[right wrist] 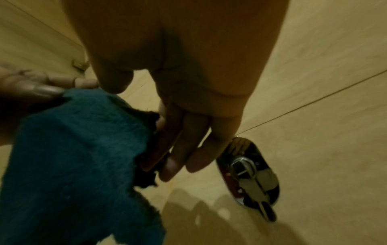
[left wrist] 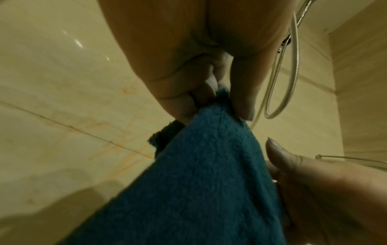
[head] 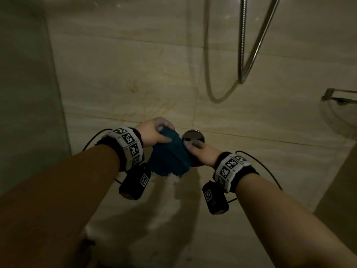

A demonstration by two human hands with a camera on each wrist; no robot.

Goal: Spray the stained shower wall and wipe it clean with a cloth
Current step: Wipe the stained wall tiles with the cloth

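Nearest the camera, a teal cloth [head: 168,153] hung bunched between both hands, in front of the shower wall [head: 135,78]. The left hand [head: 154,132] pinched the cloth's upper edge between thumb and curled fingers. The right hand [head: 201,153] gripped its right side, thumb on the near face, fingers extended behind it. Just behind the cloth, to its right, a chrome tap plate [head: 193,135] sat on the wall. Orange-brown stains [head: 133,88] marked the tiles above the cloth. Farther up and right hung a metal shower hose [head: 242,45].
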